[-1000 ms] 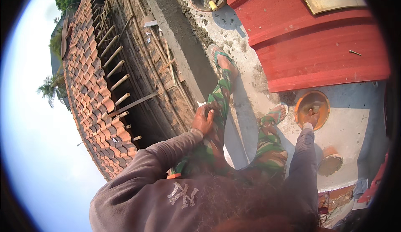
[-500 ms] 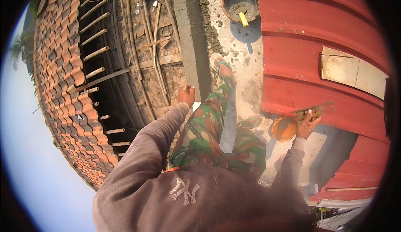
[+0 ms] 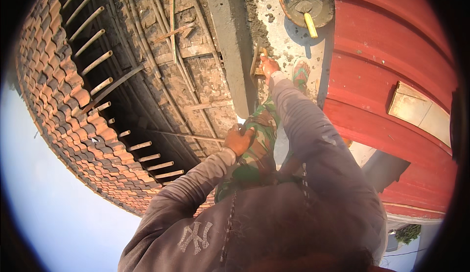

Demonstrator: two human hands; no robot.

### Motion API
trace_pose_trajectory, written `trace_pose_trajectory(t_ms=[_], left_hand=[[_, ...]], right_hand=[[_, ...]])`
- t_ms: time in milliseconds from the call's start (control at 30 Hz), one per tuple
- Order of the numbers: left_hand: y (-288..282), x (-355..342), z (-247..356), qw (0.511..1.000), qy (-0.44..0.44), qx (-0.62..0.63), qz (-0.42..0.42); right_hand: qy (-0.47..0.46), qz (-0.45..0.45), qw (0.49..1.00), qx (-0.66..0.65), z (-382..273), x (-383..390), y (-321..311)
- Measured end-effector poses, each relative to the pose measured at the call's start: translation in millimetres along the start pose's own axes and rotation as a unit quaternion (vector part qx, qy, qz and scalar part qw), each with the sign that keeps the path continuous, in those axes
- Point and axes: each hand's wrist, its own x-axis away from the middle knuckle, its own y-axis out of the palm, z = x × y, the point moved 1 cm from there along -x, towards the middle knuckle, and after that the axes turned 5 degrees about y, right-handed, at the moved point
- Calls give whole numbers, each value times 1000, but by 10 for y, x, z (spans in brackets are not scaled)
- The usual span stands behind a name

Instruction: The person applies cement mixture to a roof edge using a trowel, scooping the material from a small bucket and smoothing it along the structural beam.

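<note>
My right hand (image 3: 269,66) reaches forward and grips a wooden hand float (image 3: 256,63) at the right side of the grey concrete beam (image 3: 225,41), beside a rough line of wet mortar (image 3: 251,5). My left hand (image 3: 239,138) is closed over my left knee, on the camouflage trousers (image 3: 255,158). Above my right hand, a bucket (image 3: 298,2) of grey mortar holds a tool with a yellow handle (image 3: 310,24). A sandalled foot (image 3: 301,71) is just right of my right hand.
A tiled roof (image 3: 54,76) with protruding poles lies left, beside bamboo and planks (image 3: 181,90). A red metal sheet (image 3: 382,32) with a pale board (image 3: 406,103) on it fills the right. An orange bucket (image 3: 346,141) is mostly hidden behind my right arm.
My right hand has lifted the float from the orange bucket and swung it forward and left to the beam. My left hand shifted briefly and is back at my knee. The view has turned.
</note>
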Motion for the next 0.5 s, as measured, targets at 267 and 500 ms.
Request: trace_pose_trajectory(t_ms=[267, 500], left_hand=[[-178, -103, 1051, 996, -35, -78, 33], [-63, -219, 1395, 995, -72, -64, 1]], right_hand=[[252, -16, 967, -28, 551, -1201, 453], [-3, -95, 690, 717, -47, -1730, 729]])
